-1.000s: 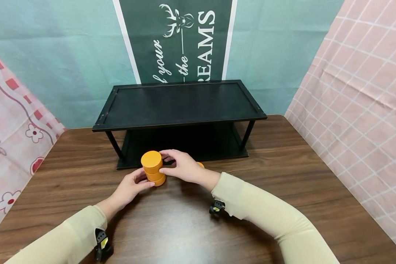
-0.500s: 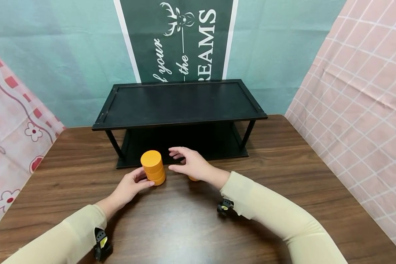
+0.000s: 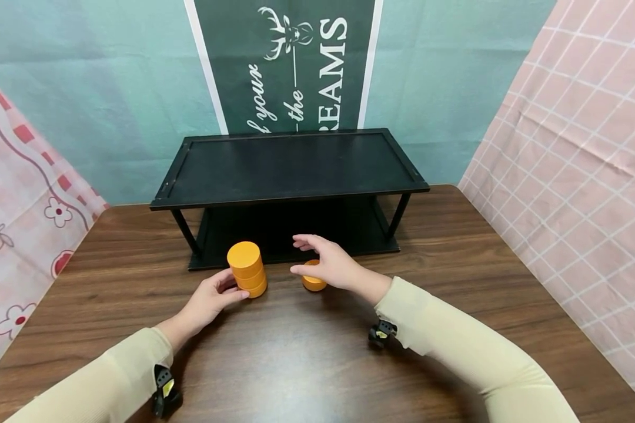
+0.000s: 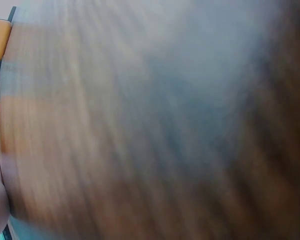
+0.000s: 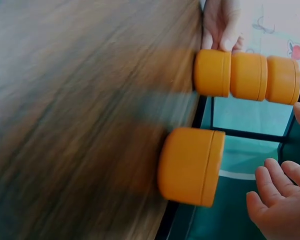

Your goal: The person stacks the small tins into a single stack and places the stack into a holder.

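Three round orange lidded jars [image 3: 246, 267] stand in an upright stack before the black shelf. My left hand [image 3: 206, 298] holds the bottom jar of the stack from the left, its thumb in front and its fingers round the back. To the right, a single orange jar [image 3: 313, 284] of the same kind rests on the table. Above that jar is my right hand [image 3: 332, 264], fingers spread apart from the thumb and nothing between them. The right wrist view shows the lone jar [image 5: 190, 167] apart from the hand. Mostly blurred table fills the left wrist view.
A low black two-tier shelf [image 3: 291, 167] stands behind the jars at the back of the brown wooden table [image 3: 307, 352]. Teal cloth [image 3: 434, 76] hangs behind it, pink checked cloth [image 3: 577, 176] at the right and flowered cloth [image 3: 21, 252] at the left.
My right hand has let go of the stack and moved right, over the single jar, which now shows more. My left hand has stayed at the bottom of the stack.
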{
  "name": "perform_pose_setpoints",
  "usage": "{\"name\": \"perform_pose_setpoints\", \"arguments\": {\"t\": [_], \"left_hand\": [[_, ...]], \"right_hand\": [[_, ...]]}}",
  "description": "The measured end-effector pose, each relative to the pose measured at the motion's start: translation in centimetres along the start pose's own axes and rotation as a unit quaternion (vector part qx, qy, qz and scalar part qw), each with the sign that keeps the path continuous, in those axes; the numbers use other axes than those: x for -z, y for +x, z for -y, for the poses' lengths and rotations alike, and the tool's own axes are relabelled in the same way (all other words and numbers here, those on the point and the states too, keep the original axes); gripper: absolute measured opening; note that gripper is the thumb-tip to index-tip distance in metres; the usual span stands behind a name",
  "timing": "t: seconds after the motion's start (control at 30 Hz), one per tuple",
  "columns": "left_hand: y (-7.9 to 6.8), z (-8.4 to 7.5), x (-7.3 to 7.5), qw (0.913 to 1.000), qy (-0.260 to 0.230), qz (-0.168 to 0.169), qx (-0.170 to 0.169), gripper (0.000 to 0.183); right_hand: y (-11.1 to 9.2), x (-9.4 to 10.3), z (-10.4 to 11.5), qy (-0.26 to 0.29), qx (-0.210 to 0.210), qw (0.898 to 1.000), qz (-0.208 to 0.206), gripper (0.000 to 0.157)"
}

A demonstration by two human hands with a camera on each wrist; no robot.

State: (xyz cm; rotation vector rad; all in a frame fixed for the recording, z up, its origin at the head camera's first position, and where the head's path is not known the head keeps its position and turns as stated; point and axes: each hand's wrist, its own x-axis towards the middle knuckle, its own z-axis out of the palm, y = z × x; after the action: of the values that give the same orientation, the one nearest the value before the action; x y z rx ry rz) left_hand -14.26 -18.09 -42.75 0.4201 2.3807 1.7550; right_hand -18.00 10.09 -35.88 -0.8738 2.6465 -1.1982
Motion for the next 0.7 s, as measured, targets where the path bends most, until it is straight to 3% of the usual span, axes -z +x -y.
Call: {"name": "perform_pose_setpoints", "arguments": {"t": [0.43,0.7], "left_hand": [[0.1,0.1,-0.1,1.0,0.001,-0.004,-0.007,0.054],[0.1,0.2,-0.1,0.9999,-0.002,-0.002,-0.01,0.054]], "right_hand": [[-1.9,1.1,-1.7,-0.001,0.001,1.0,-0.002,0.062],[-2.8,1.1,-2.9,0.018,-0.031,0.998,0.048,0.072]]}}
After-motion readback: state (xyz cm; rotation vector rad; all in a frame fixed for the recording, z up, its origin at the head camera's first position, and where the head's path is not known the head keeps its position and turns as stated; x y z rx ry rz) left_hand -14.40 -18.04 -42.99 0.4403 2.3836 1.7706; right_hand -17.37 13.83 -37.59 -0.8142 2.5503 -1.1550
